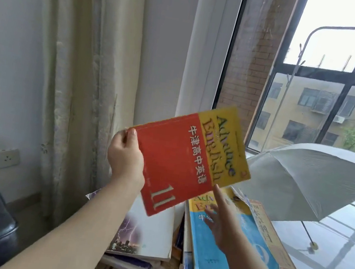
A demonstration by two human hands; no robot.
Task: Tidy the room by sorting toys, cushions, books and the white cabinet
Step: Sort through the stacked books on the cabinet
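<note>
Left hand pinches red English textbook corner, right hand straight-fingered; I'd lay it square on blue textbook, flush with white shelf front edge.

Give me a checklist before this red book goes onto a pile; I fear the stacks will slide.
1. Grip on the red and yellow book: the left hand pinches one corner only and the book hangs tilted. Probably not ok.
2. Support hand free: the right hand is open under the book and holds nothing. Ok.
3. Right pile squared: the blue book and those beneath it lie askew. Not ok.
4. Left pile top flat: the lightning-cover book lies flat. Ok.
5. Open umbrella apart from the right pile: cannot tell.
</note>
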